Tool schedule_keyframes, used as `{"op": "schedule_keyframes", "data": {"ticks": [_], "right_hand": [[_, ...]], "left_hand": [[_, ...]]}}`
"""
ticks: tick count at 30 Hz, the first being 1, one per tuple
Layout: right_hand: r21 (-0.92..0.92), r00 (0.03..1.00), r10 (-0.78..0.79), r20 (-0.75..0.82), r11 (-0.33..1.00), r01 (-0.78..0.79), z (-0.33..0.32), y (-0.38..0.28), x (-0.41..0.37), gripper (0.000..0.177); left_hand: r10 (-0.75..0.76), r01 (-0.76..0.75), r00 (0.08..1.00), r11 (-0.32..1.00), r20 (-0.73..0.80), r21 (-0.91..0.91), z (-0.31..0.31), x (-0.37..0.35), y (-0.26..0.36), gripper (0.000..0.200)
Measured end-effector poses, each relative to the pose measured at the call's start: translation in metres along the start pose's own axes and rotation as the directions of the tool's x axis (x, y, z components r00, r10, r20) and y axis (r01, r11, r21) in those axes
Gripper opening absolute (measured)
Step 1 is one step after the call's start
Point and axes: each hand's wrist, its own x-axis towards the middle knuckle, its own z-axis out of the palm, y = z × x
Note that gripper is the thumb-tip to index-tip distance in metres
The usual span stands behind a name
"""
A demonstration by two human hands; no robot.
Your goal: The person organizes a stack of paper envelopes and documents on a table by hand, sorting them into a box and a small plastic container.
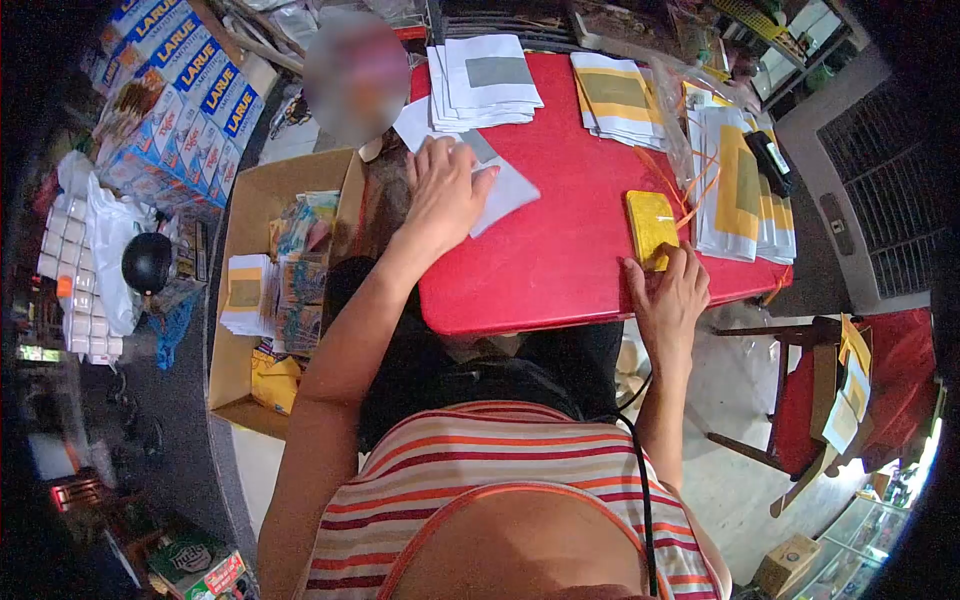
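My left hand (447,192) lies palm down on a white paper piece (512,192) with a grey patch, turned at an angle on the red table (530,275). Its fingers are stretched out, with the thumb apart. At the table's near right, my right hand (672,295) has thumb and fingers around the near end of a small yellow block (652,225), whose exact kind I cannot make out. Behind my left hand is a stack of white paper pieces (490,75) with grey patches.
White-and-yellow paper stacks (615,90) lie at the back and right, with a black object (770,160) on one. Orange ties (690,195) trail beside them. A cardboard box (245,390) of packets stands left. A chair (800,400) is at right, and beer cartons (190,70) are at far left.
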Motion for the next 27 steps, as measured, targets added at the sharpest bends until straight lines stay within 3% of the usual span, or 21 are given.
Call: {"op": "schedule_keyframes", "data": {"ticks": [1,3,7,8,10,14,17,19,20,21,22,25,27], "right_hand": [[0.01,1.0,0.006,-0.005,1.0,-0.006,0.001,0.0,0.0,0.059],[0.003,1.0,0.001,-0.017,1.0,-0.001,0.002,0.0,-0.001,0.059],[-0.062,0.997,-0.04,-0.065,0.997,0.036,0.006,0.002,0.0,0.057],[-0.06,0.997,-0.045,-0.064,0.997,0.041,0.001,-0.007,0.007,0.057],[-0.072,0.911,-0.335,-0.24,0.942,0.327,-0.014,-0.035,0.032,0.057],[0.256,0.753,-0.64,-0.15,0.711,0.655,0.011,-0.11,0.106,0.057],[0.21,0.737,-0.672,-0.07,0.712,0.67,0.062,-0.158,0.152,0.054],[-0.038,0.551,-0.823,-0.141,0.56,0.827,0.088,-0.181,0.17,0.051],[-0.045,0.538,-0.829,-0.15,0.549,0.834,0.095,-0.188,0.176,0.051],[-0.031,0.475,-0.879,-0.039,0.477,0.879,0.102,-0.192,0.183,0.044],[-0.008,0.403,-0.912,0.074,0.404,0.915,0.109,-0.195,0.189,0.038],[0.13,0.351,-0.916,0.196,0.379,0.916,0.129,-0.199,0.206,0.038],[0.15,0.314,-0.936,0.158,0.337,0.929,0.133,-0.194,0.212,0.04]], "left_hand": [[-0.002,0.002,1.0,1.0,-0.003,0.001,0.008,0.005,-0.007,0.043],[0.105,-0.089,0.955,0.994,-0.278,0.071,0.033,0.01,-0.024,0.055],[0.12,-0.097,0.955,0.991,-0.271,0.095,0.031,0.004,-0.019,0.068],[0.101,-0.061,0.967,0.983,-0.234,0.172,0.029,0.002,-0.014,0.073],[0.084,-0.034,0.977,0.969,-0.195,0.247,0.03,0.001,-0.009,0.084],[0.114,-0.077,0.971,0.982,-0.212,0.175,0.031,0.001,-0.013,0.085],[0.07,-0.04,0.989,0.975,-0.129,0.219,0.022,-0.001,-0.008,0.079],[0.103,-0.058,0.968,0.978,-0.227,0.199,0.031,-0.001,-0.013,0.074],[0.117,-0.072,0.956,0.983,-0.268,0.172,0.03,-0.002,-0.012,0.072],[0.128,-0.086,0.943,0.986,-0.307,0.144,0.03,-0.002,-0.011,0.07],[0.118,-0.069,0.951,0.982,-0.287,0.175,0.024,-0.004,-0.007,0.067],[0.068,-0.041,0.972,0.992,-0.224,0.122,0.016,-0.007,-0.004,0.068],[0.045,-0.018,0.978,0.991,-0.202,0.135,0.018,-0.007,-0.003,0.068]]}}
